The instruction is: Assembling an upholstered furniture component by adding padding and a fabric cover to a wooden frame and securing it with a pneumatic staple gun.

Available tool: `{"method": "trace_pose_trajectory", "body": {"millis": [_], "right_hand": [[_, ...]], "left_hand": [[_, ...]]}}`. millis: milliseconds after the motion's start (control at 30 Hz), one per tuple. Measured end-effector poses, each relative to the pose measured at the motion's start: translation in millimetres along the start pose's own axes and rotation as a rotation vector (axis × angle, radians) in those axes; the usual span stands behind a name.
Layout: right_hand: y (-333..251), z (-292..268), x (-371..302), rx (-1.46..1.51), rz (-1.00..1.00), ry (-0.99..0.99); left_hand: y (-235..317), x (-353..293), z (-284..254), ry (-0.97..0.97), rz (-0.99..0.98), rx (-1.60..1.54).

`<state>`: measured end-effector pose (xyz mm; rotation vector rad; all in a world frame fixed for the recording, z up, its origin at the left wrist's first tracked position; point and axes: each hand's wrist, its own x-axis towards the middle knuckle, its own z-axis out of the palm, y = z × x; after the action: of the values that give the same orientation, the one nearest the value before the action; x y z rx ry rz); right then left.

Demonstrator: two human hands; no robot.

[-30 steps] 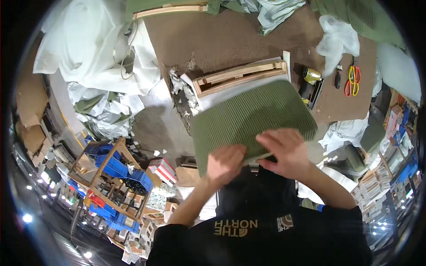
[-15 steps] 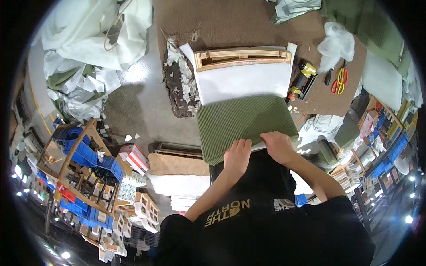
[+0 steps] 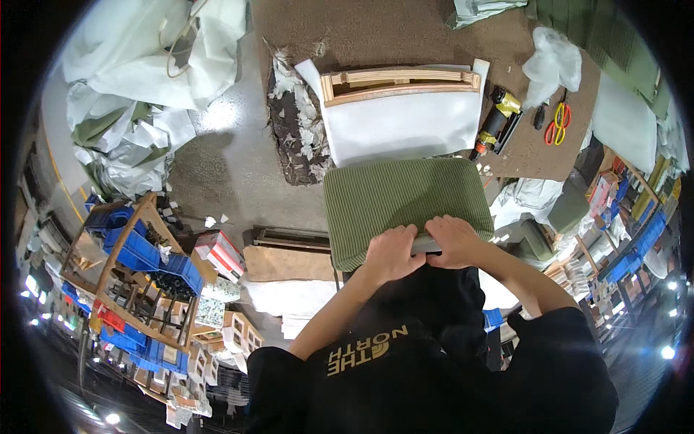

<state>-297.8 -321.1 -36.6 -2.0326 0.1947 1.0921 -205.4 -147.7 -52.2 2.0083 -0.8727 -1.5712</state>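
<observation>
A rounded, rectangular cushion (image 3: 405,192) covered in green ribbed fabric rests in front of my body. At its near edge my left hand (image 3: 392,253) is closed, the fingers curled over the fabric. Close beside it my right hand (image 3: 454,244) grips the same edge, thumb turned inward. Between the two hands a short pale strip of the edge shows. The underside of the cushion and my fingertips there are hidden. Just beyond the cushion lies a white padded piece (image 3: 405,126) with a bare wooden frame (image 3: 401,81) at its far end.
On the brown-topped table (image 3: 412,32) are a staple gun (image 3: 500,119), red-and-yellow scissors (image 3: 558,124) and white fluffy wadding (image 3: 551,66). A rack with blue bins (image 3: 134,249) stands at left, near a red-and-white box (image 3: 219,254). White sheeting (image 3: 155,54) is piled upper left.
My hands have come closer together along the near edge, the left one sliding to the right. The cushion sits slightly further right, its near edge looking smoother and rounder.
</observation>
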Motion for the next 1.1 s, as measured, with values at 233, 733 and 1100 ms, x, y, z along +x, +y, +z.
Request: {"method": "trace_pose_trajectory", "body": {"millis": [233,733,1100], "right_hand": [[14.6,24.7,-5.6,-0.139,-0.11,-0.092],[27.2,44.0,3.5,-0.22,-0.195,0.034],[27.1,28.7,-17.6,-0.028,-0.247,0.277]], "left_hand": [[-0.9,-7.6,24.7,-0.042,0.083,0.128],[-36.0,69.1,2.9,0.139,0.017,0.019],[-17.7,31.3,37.0,-0.056,0.161,0.451]]}}
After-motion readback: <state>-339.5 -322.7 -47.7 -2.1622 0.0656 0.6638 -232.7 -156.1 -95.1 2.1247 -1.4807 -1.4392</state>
